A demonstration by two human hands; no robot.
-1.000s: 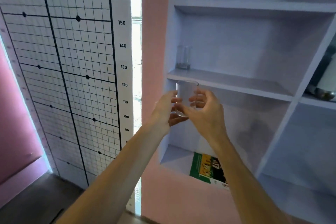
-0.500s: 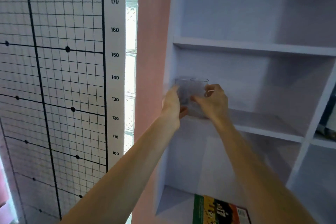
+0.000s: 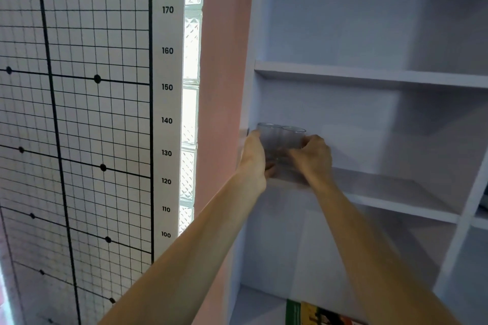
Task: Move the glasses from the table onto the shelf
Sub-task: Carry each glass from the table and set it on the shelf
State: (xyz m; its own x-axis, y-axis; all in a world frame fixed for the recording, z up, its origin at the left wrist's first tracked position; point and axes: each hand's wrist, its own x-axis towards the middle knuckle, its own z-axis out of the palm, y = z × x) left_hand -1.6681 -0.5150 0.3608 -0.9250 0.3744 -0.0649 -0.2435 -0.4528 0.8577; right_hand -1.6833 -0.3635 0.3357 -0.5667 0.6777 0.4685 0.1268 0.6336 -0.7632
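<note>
Holding two clear glasses [image 3: 281,144] side by side on the shelf [image 3: 383,187], left hand [image 3: 254,159] at nine o'clock, right hand [image 3: 314,157] at three o'clock, both gripping.

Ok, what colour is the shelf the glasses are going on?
Pale lavender-white shelf, plain, seen in the head view.

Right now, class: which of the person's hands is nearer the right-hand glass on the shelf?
Right. The right hand is against the right-hand glass; the left hand is beyond the left glass.
</note>
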